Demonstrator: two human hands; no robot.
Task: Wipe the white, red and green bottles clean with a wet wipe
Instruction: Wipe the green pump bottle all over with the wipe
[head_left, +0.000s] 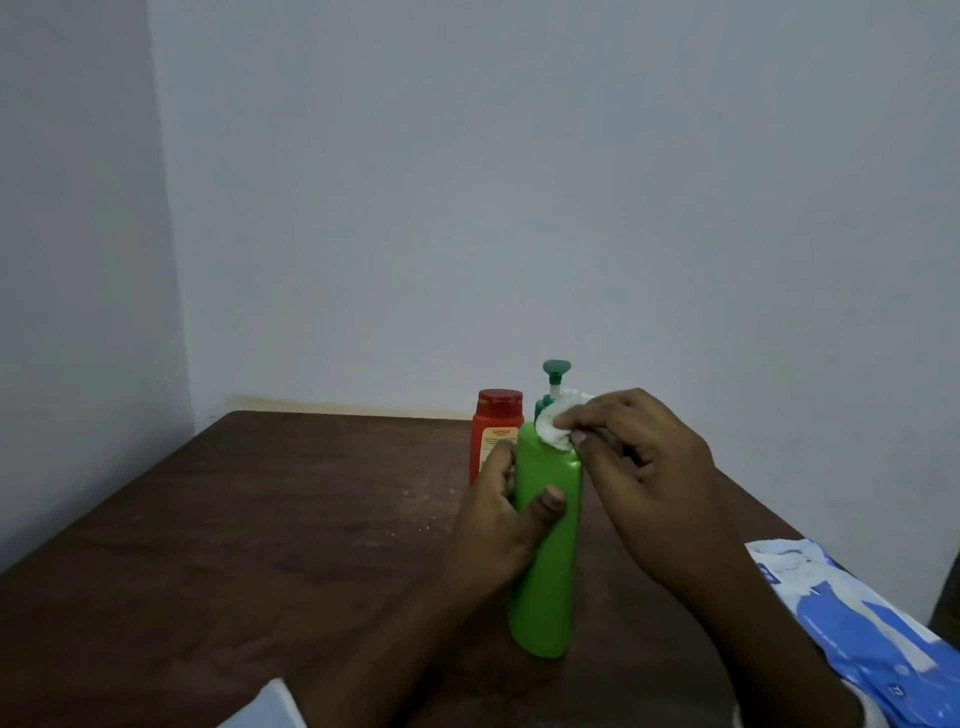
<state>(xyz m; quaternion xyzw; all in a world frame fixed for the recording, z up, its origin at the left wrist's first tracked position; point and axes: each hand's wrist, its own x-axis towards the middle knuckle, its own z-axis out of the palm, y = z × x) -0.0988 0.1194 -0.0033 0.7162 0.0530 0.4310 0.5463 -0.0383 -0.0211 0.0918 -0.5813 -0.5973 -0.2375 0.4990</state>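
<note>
L hand (511, 525) grips green pump bottle (548, 561); R hand (641, 467) pinches wet wipe (555, 427) at shoulder. Next prob: wipe down body.

A dark brown wooden table (260, 519) fills the lower half of the view, its far edge running from nine o'clock toward three. Pale crumbs or powder specks (415, 512) are scattered on its top just left of centre. A blue and white plastic packet (857, 623) lies on the table's edge at four o'clock. Plain grey-white walls (519, 182) stand behind, meeting in a corner at ten o'clock.
</note>
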